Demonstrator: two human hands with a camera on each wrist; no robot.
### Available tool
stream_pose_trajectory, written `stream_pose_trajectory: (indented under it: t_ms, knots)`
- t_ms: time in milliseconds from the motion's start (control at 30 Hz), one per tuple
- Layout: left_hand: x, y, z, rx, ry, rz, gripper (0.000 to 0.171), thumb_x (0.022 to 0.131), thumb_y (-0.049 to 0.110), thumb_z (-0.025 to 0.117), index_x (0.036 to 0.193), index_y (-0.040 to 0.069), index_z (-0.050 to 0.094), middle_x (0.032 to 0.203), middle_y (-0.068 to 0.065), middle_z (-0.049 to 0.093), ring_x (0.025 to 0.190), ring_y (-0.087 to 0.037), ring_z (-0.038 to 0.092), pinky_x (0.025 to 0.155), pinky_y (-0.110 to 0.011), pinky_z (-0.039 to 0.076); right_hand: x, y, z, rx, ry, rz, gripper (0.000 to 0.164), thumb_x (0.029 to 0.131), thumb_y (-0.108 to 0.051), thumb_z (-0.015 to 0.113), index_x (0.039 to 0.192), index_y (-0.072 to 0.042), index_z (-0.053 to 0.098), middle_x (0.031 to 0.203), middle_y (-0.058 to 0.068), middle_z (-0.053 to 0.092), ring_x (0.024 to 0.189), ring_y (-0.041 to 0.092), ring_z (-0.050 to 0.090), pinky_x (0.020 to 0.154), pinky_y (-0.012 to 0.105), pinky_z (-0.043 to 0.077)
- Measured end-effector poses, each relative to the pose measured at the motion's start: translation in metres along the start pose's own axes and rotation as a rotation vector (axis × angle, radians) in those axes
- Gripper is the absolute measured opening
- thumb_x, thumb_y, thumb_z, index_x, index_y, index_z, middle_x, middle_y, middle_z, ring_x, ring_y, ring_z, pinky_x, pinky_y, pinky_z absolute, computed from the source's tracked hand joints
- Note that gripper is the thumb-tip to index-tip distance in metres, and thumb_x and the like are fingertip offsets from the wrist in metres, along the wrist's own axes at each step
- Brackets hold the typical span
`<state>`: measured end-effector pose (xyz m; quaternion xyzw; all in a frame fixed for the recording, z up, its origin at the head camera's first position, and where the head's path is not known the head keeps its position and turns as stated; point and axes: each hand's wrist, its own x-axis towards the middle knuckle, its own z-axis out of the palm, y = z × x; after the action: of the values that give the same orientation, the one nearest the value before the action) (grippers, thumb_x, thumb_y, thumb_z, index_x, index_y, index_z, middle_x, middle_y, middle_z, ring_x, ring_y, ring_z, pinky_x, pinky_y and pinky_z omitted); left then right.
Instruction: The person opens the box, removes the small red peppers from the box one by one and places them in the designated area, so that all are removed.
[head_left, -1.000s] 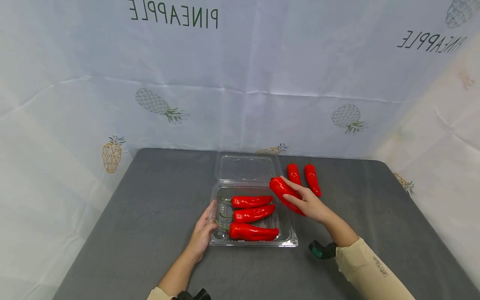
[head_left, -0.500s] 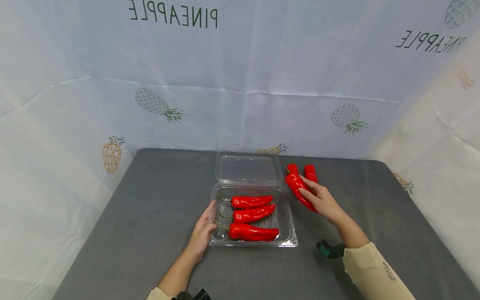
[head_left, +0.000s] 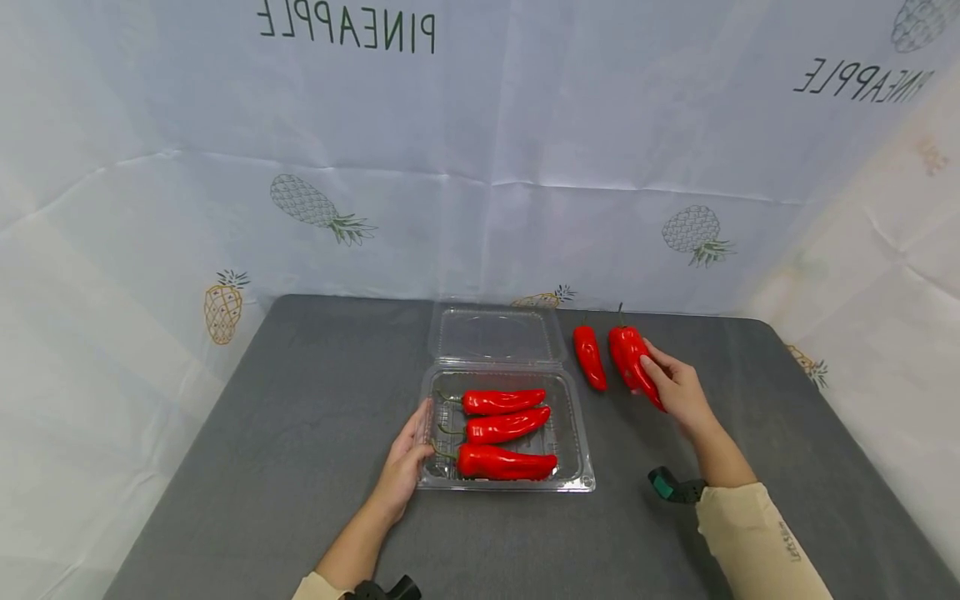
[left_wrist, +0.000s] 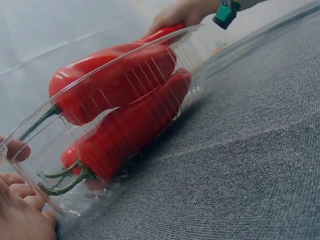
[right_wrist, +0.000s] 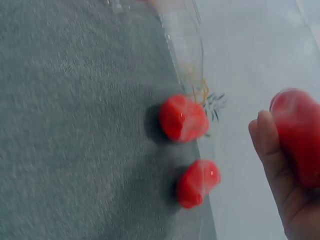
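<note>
A clear plastic clamshell container (head_left: 573, 450) lies with its lid folded back; three red peppers (head_left: 507, 462) rest inside, stems pointing left. My left hand (head_left: 402, 467) grips the container's left wall, and the left wrist view shows the fingers (left_wrist: 22, 195) at that side. On the right, my right hand (head_left: 675, 392) holds another red pepper (head_left: 647, 385) above the table, thumb on one side and fingers on the other. It partly covers a pepper lying behind it. To the left of that one lies a further loose pepper (head_left: 589, 358). In the right wrist view the held pepper (right_wrist: 302, 132) is blurred.
The container's see-through lid (head_left: 495, 335) lies flat towards the back edge of the grey table (head_left: 300, 433). A pineapple-print cloth (head_left: 480, 242) hangs behind the table and along both sides. A dark wrist device (head_left: 677, 486) sits on the right forearm.
My right hand has carried the held pepper rightward, away from the container and past the nearer loose pepper. The left hand and the peppers in the container stay put.
</note>
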<state>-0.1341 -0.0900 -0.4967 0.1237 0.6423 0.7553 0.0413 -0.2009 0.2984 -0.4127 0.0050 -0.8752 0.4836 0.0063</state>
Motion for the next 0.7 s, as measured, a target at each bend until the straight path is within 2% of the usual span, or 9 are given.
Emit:
stream_pose_trajectory:
  t_ms: [100,167,300,367,433,600,700]
  knots:
    - [0.000,0.000,0.000,0.001,0.003,-0.004,0.070,0.080,-0.010,0.033,0.146,-0.009,0.010,0.155,-0.023,0.005,0.142,-0.035,0.000,0.098,0.001,0.019,0.003,0.004,-0.004,0.042,0.030,0.029,0.060,0.097,-0.038,0.041,0.147,-0.009,0.024,0.146,0.029,0.030,0.117,0.038,0.046,0.072,0.018,0.053]
    - [0.000,0.000,0.000,0.000,0.004,-0.006,0.070,0.080,-0.010,0.033,0.146,-0.009,0.010,0.155,-0.023,0.004,0.142,-0.035,0.000,0.098,0.001,0.020,0.004,0.007,-0.008,0.077,0.049,0.048,0.061,0.096,-0.039,0.041,0.147,-0.009,0.024,0.147,0.028,0.029,0.114,0.031,0.048,0.072,0.020,0.054]
    - [0.000,0.000,0.001,-0.007,0.001,-0.010,0.070,0.079,-0.010,0.033,0.146,-0.009,0.010,0.155,-0.023,0.004,0.142,-0.035,0.000,0.098,0.001,0.020,0.007,0.012,-0.016,0.170,0.082,0.089,0.063,0.095,-0.039,0.042,0.147,-0.009,0.023,0.146,0.031,0.027,0.088,0.000,0.059,0.071,0.030,0.057]
    - [0.000,0.000,0.001,-0.009,-0.003,-0.010,0.070,0.079,-0.010,0.033,0.146,-0.009,0.009,0.155,-0.023,0.004,0.142,-0.035,0.000,0.098,0.001,0.020,0.008,0.014,-0.019,0.180,0.107,0.107,0.064,0.094,-0.041,0.043,0.146,-0.009,0.025,0.146,0.030,0.027,0.079,-0.006,0.059,0.072,0.030,0.056]
    - [0.000,0.000,0.001,-0.011,-0.003,-0.009,0.071,0.079,-0.010,0.033,0.145,-0.009,0.009,0.155,-0.024,0.004,0.142,-0.035,-0.001,0.098,0.001,0.020,0.010,0.016,-0.022,0.183,0.136,0.128,0.065,0.093,-0.042,0.045,0.146,-0.009,0.027,0.147,0.029,0.027,0.081,-0.006,0.055,0.072,0.030,0.056]
    - [0.000,0.000,0.000,-0.013,-0.010,-0.002,0.071,0.079,-0.010,0.033,0.145,-0.009,0.008,0.155,-0.023,0.003,0.142,-0.036,-0.002,0.098,0.001,0.019,0.017,0.018,-0.024,0.215,0.212,0.175,0.064,0.092,-0.042,0.048,0.144,-0.010,0.031,0.149,0.026,0.026,0.094,0.005,0.045,0.074,0.031,0.056]
    - [0.000,-0.001,-0.001,-0.019,-0.028,0.007,0.070,0.080,-0.010,0.032,0.146,-0.009,0.006,0.155,-0.023,0.001,0.142,-0.035,-0.003,0.099,0.001,0.019,0.021,0.019,-0.025,0.250,0.253,0.203,0.063,0.091,-0.040,0.050,0.143,-0.008,0.033,0.149,0.024,0.027,0.094,0.004,0.045,0.075,0.032,0.055]
